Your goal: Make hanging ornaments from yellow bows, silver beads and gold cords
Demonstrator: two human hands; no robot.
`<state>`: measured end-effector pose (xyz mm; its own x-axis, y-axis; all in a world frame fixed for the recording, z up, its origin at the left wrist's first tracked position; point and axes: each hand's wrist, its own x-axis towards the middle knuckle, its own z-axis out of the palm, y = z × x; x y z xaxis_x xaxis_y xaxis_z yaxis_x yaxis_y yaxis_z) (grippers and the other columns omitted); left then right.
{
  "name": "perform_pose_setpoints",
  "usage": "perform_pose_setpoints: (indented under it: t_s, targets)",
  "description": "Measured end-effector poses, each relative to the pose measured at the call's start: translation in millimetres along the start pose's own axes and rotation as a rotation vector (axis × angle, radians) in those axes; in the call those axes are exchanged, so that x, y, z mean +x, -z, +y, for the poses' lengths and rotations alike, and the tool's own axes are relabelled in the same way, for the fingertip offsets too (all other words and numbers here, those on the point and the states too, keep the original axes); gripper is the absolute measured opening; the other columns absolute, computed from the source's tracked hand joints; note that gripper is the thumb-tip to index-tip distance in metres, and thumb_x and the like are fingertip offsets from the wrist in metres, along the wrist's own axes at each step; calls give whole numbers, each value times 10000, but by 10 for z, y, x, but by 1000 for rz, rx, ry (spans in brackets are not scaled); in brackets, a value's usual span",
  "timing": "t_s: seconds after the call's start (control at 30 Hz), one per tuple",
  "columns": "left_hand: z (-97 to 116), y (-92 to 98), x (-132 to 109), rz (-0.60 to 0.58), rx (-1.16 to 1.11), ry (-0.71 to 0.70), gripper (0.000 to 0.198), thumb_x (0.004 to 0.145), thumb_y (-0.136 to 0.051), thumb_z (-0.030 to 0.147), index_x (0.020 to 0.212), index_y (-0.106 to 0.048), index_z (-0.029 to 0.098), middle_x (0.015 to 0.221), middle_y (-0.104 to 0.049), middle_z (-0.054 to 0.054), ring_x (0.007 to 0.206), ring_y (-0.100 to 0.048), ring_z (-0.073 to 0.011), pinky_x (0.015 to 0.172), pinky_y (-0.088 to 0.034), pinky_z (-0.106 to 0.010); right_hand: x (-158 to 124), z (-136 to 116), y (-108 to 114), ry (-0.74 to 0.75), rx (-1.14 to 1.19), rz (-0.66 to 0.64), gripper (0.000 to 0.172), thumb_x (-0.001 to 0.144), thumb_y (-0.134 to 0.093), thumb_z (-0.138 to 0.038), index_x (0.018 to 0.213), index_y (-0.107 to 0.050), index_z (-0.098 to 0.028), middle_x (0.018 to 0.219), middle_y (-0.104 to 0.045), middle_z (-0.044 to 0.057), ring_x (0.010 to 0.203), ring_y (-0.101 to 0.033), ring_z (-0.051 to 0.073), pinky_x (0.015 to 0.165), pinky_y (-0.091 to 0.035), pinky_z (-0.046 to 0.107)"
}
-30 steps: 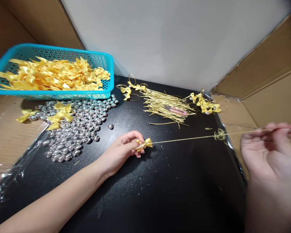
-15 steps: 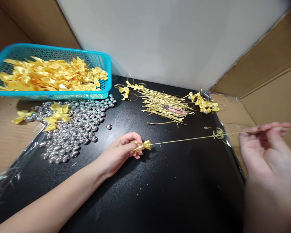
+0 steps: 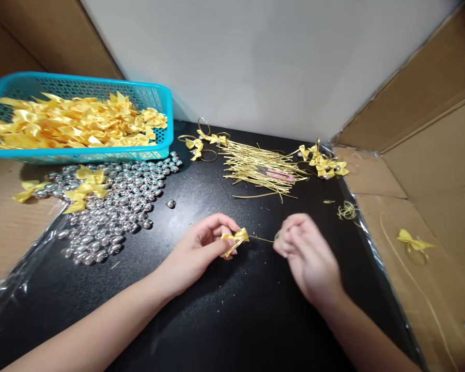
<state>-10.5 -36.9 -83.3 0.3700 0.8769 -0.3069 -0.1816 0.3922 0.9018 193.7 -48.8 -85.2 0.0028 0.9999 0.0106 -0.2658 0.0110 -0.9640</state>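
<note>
My left hand (image 3: 209,240) is closed around a yellow satin bow (image 3: 242,236), pinching it between thumb and fingers, with gold strands showing across it. From the bow a thin gold cord (image 3: 261,238) runs right to my right hand (image 3: 308,253), whose fingers are curled shut; the cord's end disappears into them. Both hands are just above the black tabletop (image 3: 256,320). Beyond them lies a heap of cut gold cords (image 3: 251,165), with a pink-handled tool (image 3: 277,174) on top. Several silver heart-like beads (image 3: 112,206) are spread left of my left hand.
A turquoise basket (image 3: 101,151) full of yellow bows stands at back left. Bows with gold loops lie in groups (image 3: 196,147) (image 3: 323,164) either side of the cords. A tangle of thread (image 3: 347,210) and a single bow (image 3: 414,240) lie on the right, beside cardboard walls.
My right hand has come in from the far right toward my left hand, and the long taut cord now spans only a short gap. A bow on the right-hand cardboard is now uncovered.
</note>
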Motion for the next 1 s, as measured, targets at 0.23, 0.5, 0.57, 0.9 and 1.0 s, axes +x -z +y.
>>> perform_pose_setpoints:
  t_s: [0.23, 0.5, 0.57, 0.9, 1.0]
  targets:
    - [-56, -105, -131, -53, 73, -75, 121, 883, -631, 235, 945, -531, 208, 711, -523, 58, 613, -457, -71, 579, -375, -188, -186, 177, -304, -278, -170, -111, 295, 723, -751, -387, 834, -585, -170, 550, -282, -101, 482, -236, 59, 434, -210, 202]
    - [-91, -90, -94, -141, -85, -16, 215, 849, -696, 246, 911, -495, 202, 700, -534, 65, 628, -476, -63, 586, -375, -178, -121, 153, -253, -364, -152, -119, 355, 712, -746, -483, 712, -617, -151, 531, -433, -47, 507, -333, 78, 483, -264, 230]
    - [-100, -88, -79, -152, -135, 5, 221, 840, -712, 238, 894, -502, 196, 696, -561, 60, 641, -510, -62, 600, -394, -174, -105, 150, -241, -361, -152, -127, 358, 710, -747, -485, 710, -605, -157, 516, -400, -60, 494, -310, 75, 475, -250, 229]
    - [-124, -65, -53, -45, -266, 85, 234, 785, -774, 284, 861, -573, 193, 719, -670, 23, 645, -575, -80, 640, -484, -198, -225, 140, -82, -165, 18, -86, 140, 930, -471, -297, 820, -496, -215, 622, -366, -65, 546, -349, 97, 532, -332, 229]
    - [-137, -43, -59, -48, -250, 73, 198, 806, -753, 297, 866, -597, 190, 737, -674, 20, 657, -579, -78, 648, -486, -193, -283, 127, -94, -107, -237, -133, 133, 960, -466, -264, 873, -554, -216, 631, -426, -55, 558, -395, 97, 530, -334, 223]
